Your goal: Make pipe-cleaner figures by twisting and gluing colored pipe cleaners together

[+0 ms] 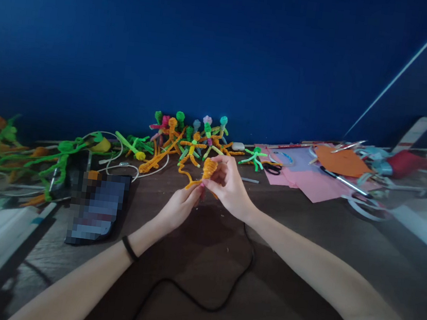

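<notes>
Between my two hands, above the dark table (201, 262), is an orange pipe-cleaner figure (210, 169) with a coiled round head and thin bent limbs. My right hand (229, 185) has thumb and fingers closed round its head and neck. Lower down, my left hand (180, 202) pinches the figure near its body, where a bit of pink shows. One orange limb curls out to the left above my left hand. Just behind stands a group of finished-looking pipe-cleaner figures, among them an orange and yellow one (194, 147) and a green one (255, 158).
A phone (100, 208) lies left of my left hand, beside tangled green pipe cleaners (64, 154) and a white cable (110, 160). Right are pink paper (315, 185), orange paper (341, 161), black-handled scissors (273, 170) and a pen (345, 182). A black cord (210, 309) crosses the front; a blue wall (226, 52) rises behind.
</notes>
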Motion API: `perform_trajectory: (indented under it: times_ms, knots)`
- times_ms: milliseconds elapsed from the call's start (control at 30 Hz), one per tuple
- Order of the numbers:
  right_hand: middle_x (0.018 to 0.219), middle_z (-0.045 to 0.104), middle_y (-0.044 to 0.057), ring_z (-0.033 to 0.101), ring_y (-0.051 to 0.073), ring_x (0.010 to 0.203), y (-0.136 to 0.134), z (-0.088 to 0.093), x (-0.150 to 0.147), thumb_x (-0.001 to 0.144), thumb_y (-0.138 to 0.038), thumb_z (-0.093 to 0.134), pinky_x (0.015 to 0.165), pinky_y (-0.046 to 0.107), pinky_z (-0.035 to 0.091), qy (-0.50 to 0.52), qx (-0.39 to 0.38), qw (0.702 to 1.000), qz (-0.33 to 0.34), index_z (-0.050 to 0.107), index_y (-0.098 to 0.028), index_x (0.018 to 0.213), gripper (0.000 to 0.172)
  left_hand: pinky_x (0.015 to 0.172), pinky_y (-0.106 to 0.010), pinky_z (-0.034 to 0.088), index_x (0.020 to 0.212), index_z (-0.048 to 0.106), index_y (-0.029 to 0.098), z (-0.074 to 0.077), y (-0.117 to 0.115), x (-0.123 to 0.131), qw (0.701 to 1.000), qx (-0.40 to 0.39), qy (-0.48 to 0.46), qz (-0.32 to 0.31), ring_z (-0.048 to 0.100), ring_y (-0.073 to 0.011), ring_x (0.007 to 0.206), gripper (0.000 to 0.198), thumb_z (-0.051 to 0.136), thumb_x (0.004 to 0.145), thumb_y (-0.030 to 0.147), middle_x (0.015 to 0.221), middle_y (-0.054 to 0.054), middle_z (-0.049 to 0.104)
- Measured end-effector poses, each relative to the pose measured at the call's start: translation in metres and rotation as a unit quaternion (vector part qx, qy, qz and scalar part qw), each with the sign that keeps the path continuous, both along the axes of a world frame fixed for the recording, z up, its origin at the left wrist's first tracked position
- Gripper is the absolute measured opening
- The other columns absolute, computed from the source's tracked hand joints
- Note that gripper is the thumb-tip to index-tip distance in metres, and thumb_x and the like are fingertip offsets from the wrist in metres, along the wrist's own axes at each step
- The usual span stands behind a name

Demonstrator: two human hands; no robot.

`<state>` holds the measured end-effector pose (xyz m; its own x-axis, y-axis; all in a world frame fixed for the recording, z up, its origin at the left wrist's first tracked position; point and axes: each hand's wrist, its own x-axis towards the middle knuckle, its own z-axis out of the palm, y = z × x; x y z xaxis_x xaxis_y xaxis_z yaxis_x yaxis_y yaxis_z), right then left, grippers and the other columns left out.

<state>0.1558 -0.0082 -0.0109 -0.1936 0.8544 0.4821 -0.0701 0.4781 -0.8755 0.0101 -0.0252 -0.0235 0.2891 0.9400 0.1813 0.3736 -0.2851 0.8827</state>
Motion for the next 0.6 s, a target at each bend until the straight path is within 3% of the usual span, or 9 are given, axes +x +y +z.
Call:
perform_trajectory:
  times_ms: [200, 433, 600]
  knots:
    - [0.082, 0.05, -0.001, 0.052, 0.011, 0.071, 0.0027, -0.0036, 0.0006, 0.071, -0.015, 0.062, 0.068, 0.03, 0.046, 0.007, 0.001, 1.0, 0.01, 0.037, -0.024, 0.101, 0.04, 0.051, -0.024, 0.032, 0.065, 0.047, 0.019, -0.0005, -0.0007, 0.0006, 1.0, 0.011, 0.017, 0.004, 0.04, -0.0118, 0.053, 0.03, 0.033, 0.087, 0.036, 0.056, 0.002, 0.042]
    - [0.084, 0.05, 0.0, 0.052, 0.012, 0.078, 0.0044, 0.0007, 0.0014, 0.075, -0.023, 0.06, 0.075, 0.032, 0.045, 0.051, -0.033, 0.997, 0.052, 0.038, -0.022, 0.098, 0.032, 0.047, -0.023, 0.029, 0.066, 0.047, 0.018, 0.0018, -0.0004, 0.0016, 0.999, -0.039, -0.029, 0.003, 0.034, -0.0099, 0.049, 0.033, 0.035, 0.086, 0.042, 0.055, 0.003, 0.038]
    - [0.082, 0.05, -0.001, 0.052, 0.012, 0.073, 0.0055, -0.0015, 0.0015, 0.071, -0.027, 0.066, 0.071, 0.032, 0.046, 0.036, -0.025, 0.998, 0.048, 0.037, -0.023, 0.098, 0.041, 0.046, -0.023, 0.028, 0.064, 0.046, 0.018, -0.0004, -0.0001, 0.0017, 0.999, -0.04, -0.028, 0.006, 0.034, -0.0096, 0.048, 0.033, 0.036, 0.085, 0.041, 0.055, 0.003, 0.038]
